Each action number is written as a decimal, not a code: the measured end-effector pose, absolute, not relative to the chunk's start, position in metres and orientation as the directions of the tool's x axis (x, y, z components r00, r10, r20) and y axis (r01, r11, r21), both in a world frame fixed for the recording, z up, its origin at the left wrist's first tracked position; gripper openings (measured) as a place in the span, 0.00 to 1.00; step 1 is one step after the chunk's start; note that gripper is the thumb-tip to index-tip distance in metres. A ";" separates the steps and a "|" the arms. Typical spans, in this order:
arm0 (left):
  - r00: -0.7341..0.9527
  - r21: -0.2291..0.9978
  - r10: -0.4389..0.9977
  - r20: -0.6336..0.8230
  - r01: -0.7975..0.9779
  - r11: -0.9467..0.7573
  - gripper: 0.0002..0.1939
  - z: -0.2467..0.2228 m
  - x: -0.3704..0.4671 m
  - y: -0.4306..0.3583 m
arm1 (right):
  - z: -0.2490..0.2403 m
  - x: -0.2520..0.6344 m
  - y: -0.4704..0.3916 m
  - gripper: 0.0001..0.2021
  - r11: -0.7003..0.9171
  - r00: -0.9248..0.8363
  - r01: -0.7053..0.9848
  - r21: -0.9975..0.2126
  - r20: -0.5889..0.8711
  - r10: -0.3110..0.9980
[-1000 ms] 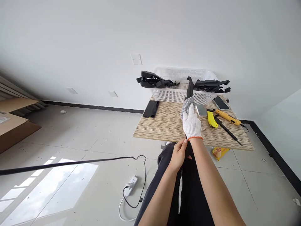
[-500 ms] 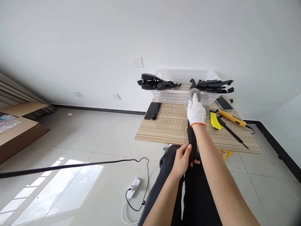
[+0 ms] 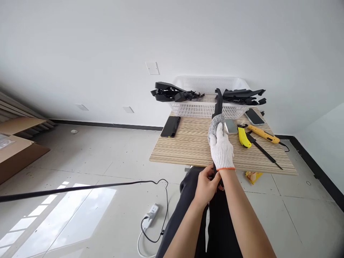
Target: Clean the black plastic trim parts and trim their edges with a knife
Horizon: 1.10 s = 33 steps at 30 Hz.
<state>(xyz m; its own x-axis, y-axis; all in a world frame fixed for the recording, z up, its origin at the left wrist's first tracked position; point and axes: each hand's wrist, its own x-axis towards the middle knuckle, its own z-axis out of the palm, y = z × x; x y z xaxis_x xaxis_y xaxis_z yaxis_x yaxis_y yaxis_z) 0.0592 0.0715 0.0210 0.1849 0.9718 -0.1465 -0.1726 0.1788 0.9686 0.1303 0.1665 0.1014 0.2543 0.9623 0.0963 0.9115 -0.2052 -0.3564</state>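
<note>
A long black plastic trim piece (image 3: 219,104) runs from my lap up over the table's front edge to the rim of a white basket. My bare left hand (image 3: 206,184) grips its near end, fingers closed round it. My right hand (image 3: 220,145) wears a white knit glove with an orange cuff, and a grey scouring-type pad (image 3: 215,125) is wrapped over the piece beneath its fingers. The gloved fingers press the pad onto the piece, partway along its length. The underside of the piece and part of its near end are hidden by my hands.
The white basket (image 3: 193,109) holds black plastic parts (image 3: 172,92) left and right (image 3: 242,95). On the wooden table (image 3: 185,150) lie a black phone (image 3: 171,126), another phone (image 3: 254,116), a small grey-green box (image 3: 230,126), a yellow cutter (image 3: 244,137), a corded yellow tool (image 3: 263,133) and a power strip (image 3: 151,216) sits on the floor.
My gloved right hand has slid with the pad along the trim piece toward me, exposing its far end. My left hand still holds the near end. The view has shifted slightly.
</note>
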 end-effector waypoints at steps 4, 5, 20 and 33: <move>0.200 0.976 0.972 -0.125 -0.149 0.156 0.11 0.023 0.061 0.068 | 0.098 0.130 0.142 0.30 -0.226 0.269 0.919 -0.324 0.096 0.958; 0.195 0.980 0.975 -0.108 -0.145 0.137 0.10 0.023 0.062 0.067 | 0.097 0.129 0.135 0.29 -0.222 0.273 0.924 -0.311 0.133 0.953; 0.068 0.996 0.996 -0.060 0.077 0.054 0.04 0.022 0.064 0.073 | 0.080 0.123 0.134 0.28 -0.115 0.138 0.986 -0.118 0.210 0.968; 0.045 0.996 0.997 -0.059 0.063 0.056 0.09 0.018 0.058 0.069 | 0.109 0.104 0.119 0.31 -0.180 0.193 0.976 -0.125 0.104 0.976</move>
<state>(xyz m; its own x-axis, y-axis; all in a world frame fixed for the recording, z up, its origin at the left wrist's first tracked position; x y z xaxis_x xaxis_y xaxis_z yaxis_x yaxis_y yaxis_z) 0.0580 0.0687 0.0181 0.0450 0.9972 -0.0589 0.0631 0.0560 0.9964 0.1039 0.1193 0.1089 0.1933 0.9756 0.1041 0.9757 -0.1799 -0.1250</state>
